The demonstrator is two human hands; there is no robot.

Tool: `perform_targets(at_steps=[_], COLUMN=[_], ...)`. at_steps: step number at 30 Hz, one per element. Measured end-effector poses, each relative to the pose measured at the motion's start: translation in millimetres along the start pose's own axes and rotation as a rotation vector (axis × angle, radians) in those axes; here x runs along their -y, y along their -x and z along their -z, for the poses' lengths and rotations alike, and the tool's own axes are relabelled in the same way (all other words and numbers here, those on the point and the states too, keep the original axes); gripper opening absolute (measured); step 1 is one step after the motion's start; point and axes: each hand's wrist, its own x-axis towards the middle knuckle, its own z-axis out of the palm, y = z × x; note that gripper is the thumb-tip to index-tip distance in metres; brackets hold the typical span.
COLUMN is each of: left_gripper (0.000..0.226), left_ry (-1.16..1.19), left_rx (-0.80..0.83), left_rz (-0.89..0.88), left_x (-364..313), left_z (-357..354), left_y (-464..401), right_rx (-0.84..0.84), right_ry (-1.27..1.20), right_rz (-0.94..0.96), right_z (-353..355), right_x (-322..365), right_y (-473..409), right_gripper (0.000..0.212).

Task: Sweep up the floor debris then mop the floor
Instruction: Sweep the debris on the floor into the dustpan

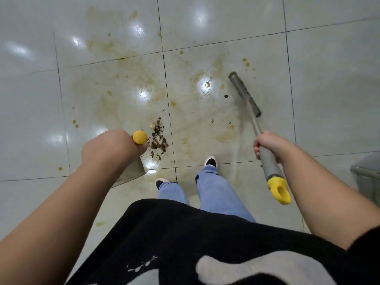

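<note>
Debris [158,138] beside left hand [107,149] — apart.

One broom [244,93] and one dustpan [131,169] are in view, each with one yellow-capped handle. One debris pile [158,136] lies just beside the dustpan, and one grey bin [368,173] stands well apart from it. Two hands and two shoes show.

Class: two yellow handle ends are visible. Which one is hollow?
The yellow cap on the broom beside the right hand; the left hand's yellow knob is solid.

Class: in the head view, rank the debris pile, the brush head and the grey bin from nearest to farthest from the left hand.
From the left hand:
1. Debris pile, just right of it.
2. Brush head, across the stained tiles, upper right.
3. Grey bin, far right edge.
</note>
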Motion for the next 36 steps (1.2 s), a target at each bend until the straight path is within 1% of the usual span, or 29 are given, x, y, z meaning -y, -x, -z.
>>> perform_targets(at_steps=[2, 5, 9, 12, 16, 17, 19, 21, 22, 23, 24, 25, 27, 28, 30, 32, 35, 36], left_gripper=[0.053, 0.051, 0.054, 0.053, 0.055, 0.057, 0.06, 0.059, 0.058, 0.058, 0.057, 0.057, 0.057, 0.057, 0.057, 0.056, 0.057, 0.058], left_ry=[0.019, 0.015, -0.007, -0.004, 0.005, 0.005, 0.009, 0.02, 0.028, 0.038, 0.047, 0.052, 0.055, 0.056, 0.056, 0.059, 0.069, 0.074], left_rx=[-0.003, -0.019, -0.05, -0.066, -0.081, -0.08, -0.066, -0.059, -0.057, -0.052, -0.048, -0.048, -0.068, -0.08, -0.102, -0.115, -0.126, -0.125], left_rz=[0.015, 0.032, 0.033, 0.025, -0.002, -0.012, -0.025, -0.024, -0.023, -0.02, -0.017, -0.018, -0.029, -0.036, -0.044, -0.048, -0.059, -0.055], left_x=[5.6, 16.6, 33.6, 43.7, 53.5, 57.4, 68.1, 83.4, 92.6, 102.4, 112.4, 122.6, 143.2, 152.8, 171.0, 187.9, 213.7, 222.6], left_z=[-0.6, -0.2, 0.6, -1.2, -2.0, -2.9, -4.9, -5.5, -6.0, -6.4, -6.8, -7.3, -8.8, -10.1, -13.9, -19.2, -24.8, -25.9], left_y=[1.2, -0.3, -3.6, -5.2, -3.1, -2.6, -2.1, -2.0, -2.5, -2.8, -3.0, -3.0, -2.9, -2.7, -2.2, -3.3, -6.8, -7.8], right_rx=[0.001, 0.058, 0.125, 0.2, 0.327, 0.346, 0.34, 0.309, 0.281, 0.254, 0.232, 0.216, 0.187, 0.174, 0.169, 0.196, 0.247, 0.259], right_ry=[0.103, 0.225, 0.293, 0.223, 0.017, -0.023, -0.082, -0.099, -0.08, -0.044, -0.004, 0.03, 0.073, 0.085, 0.131, 0.177, 0.127, 0.089], right_rz=[-0.012, -0.028, -0.122, -0.175, -0.186, -0.206, -0.233, -0.19, -0.15, -0.11, -0.08, -0.06, -0.067, -0.092, -0.121, -0.142, -0.166, -0.174], right_z=[-13.2, -41.5, -88.3, -116.5, -127.8, -125.7, -120.8, -124.6, -130.7, -138.9, -148.7, -159.8, -185.4, -198.5, -226.3, -255.8, -288.9, -295.2], right_x=[19.7, 36.0, 15.5, -9.7, -12.7, -11.2, -13.2, -21.2, -26.6, -31.1, -35.0, -38.0, -40.5, -40.4, -43.0, -47.4, -53.7, -53.0], right_y=[-17.8, -29.6, -19.9, -6.2, 15.4, 20.1, 26.9, 37.2, 42.3, 47.1, 50.2, 52.5, 51.8, 50.5, 45.4, 45.7, 48.5, 49.7], right_gripper=[0.026, 0.026, 0.023, 0.028, 0.025, 0.028, 0.048, 0.063, 0.064, 0.063, 0.057, 0.048, 0.021, 0.018, 0.026, 0.029, 0.033, 0.037])
